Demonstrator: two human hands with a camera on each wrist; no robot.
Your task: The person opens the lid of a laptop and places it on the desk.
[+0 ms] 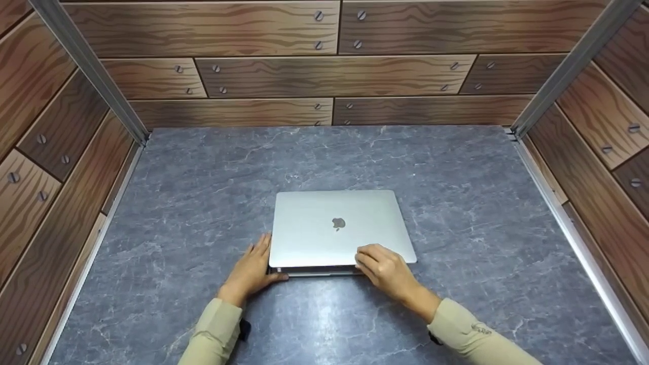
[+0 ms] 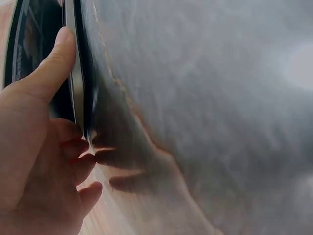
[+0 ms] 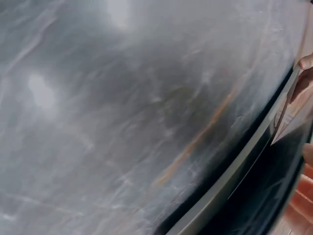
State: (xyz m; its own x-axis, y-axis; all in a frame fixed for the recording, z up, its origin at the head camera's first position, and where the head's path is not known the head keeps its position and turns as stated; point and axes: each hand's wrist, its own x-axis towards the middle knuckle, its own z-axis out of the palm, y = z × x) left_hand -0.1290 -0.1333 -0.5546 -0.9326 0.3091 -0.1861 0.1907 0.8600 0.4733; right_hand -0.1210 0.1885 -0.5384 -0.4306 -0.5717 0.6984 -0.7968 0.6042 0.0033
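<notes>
A silver laptop (image 1: 314, 223) with a dark apple logo lies on the grey marbled table, its lid raised slightly at the near side. A narrow dark gap shows between lid and base. My left hand (image 1: 248, 268) holds the near left corner, fingers along the left side and thumb on the base's front edge; the left wrist view shows that thumb (image 2: 54, 68) over the metal rim (image 2: 77, 98). With bent fingers, my right hand (image 1: 385, 268) grips the lid's near edge, right of its middle. In the right wrist view its fingers (image 3: 301, 196) show at the frame's edge.
Marbled tabletop (image 1: 213, 172) surrounds the laptop. Wood-patterned panels (image 1: 268, 76) close off the back and both sides, with metal posts (image 1: 96, 76) at the back corners. Metal rails (image 1: 583, 253) run along the table's side edges.
</notes>
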